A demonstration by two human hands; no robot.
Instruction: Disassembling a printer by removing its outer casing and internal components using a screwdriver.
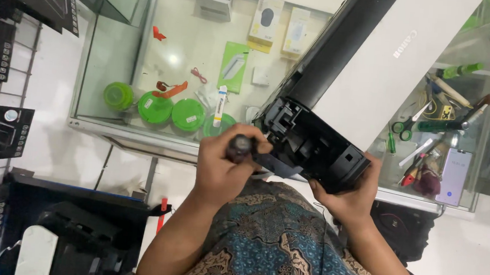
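The printer lies tilted across the glass counter. The left hand is wrapped tight around a screwdriver at its black end. The right hand grips underneath. It looks like screw work; the tip must stay straight.

Both bare forearms rise from the patterned shirt toward the printer, elbows bent and spread apart. The left hand is curled into a closed grip at the printer's near left corner, knuckles up and wrist nearly straight. The right hand cups the printer's near right corner from beneath, fingers wrapped upward, wrist bent back.
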